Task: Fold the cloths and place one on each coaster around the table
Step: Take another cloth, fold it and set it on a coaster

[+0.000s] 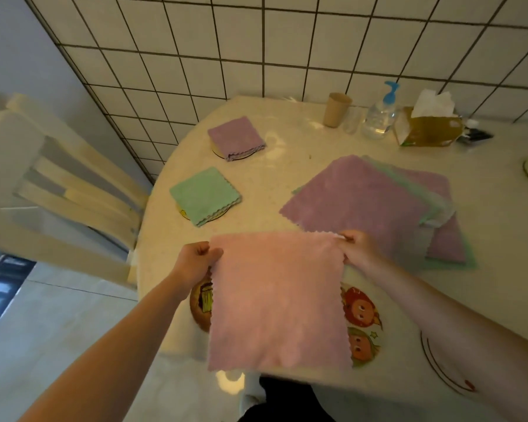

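the left hand (195, 258) and the right hand (355, 246) each pinch a top corner of a pink fluffy square cloth (276, 300), fingers curled tight, so it hangs flat over the near edge of the round cream table (287, 141), likely ready for a fold. under it lie two round printed coasters (363, 324), not yet covered. a folded purple cloth (235, 137) and a folded green cloth (205, 194) already sit on coasters to the left; a stack of unfolded cloths (366, 196) waits just beyond.
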### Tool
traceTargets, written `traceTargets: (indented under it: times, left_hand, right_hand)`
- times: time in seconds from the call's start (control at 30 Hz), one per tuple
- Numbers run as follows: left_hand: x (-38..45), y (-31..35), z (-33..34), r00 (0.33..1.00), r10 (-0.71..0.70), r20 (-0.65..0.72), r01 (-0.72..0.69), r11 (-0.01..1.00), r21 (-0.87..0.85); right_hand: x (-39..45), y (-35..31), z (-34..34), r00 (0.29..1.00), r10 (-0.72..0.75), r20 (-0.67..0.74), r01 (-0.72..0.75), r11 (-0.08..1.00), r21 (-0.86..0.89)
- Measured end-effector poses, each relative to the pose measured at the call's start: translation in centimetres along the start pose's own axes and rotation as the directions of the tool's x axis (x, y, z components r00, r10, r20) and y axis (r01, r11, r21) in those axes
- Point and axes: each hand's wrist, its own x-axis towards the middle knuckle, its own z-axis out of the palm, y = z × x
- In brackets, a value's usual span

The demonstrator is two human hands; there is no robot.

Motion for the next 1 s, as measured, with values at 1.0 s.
traceTargets:
  times: [1.0]
  left_hand:
    - [-7.0, -10.5, 4.0, 0.626, 0.569, 0.534, -0.731, 0.188, 0.656]
  right_hand:
    - [-9.7, 10.1, 3.4, 0.746, -0.520, 0.415, 0.661, 0.510, -0.550]
